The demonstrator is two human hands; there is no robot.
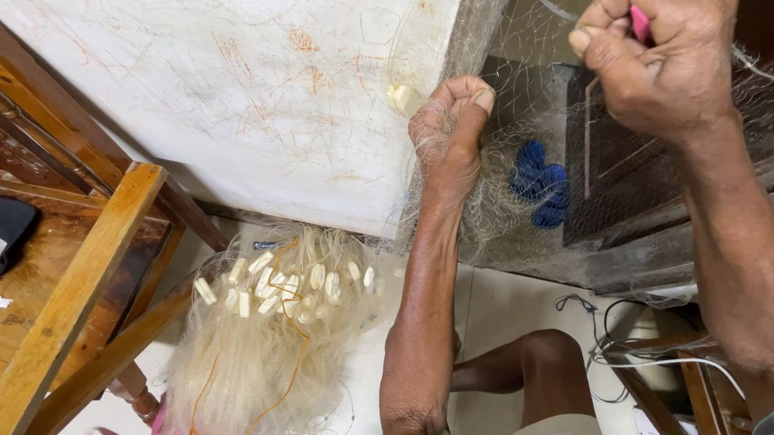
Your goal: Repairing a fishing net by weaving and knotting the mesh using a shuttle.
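Fine, pale fishing net (523, 66) is stretched across the upper middle of the frame and is gripped in the clenched left hand (449, 121) at the centre. A pink tool (640, 24) is pinched in the closed right hand (661, 40) at the upper right. More net with small white floats (271, 284) is heaped on the floor (497, 306) at lower centre, beside a wooden chair (58, 302) at the left.

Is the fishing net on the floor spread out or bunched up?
Bunched up: the net on the floor lies in one heap, its white floats clustered together on top beside the wooden chair.
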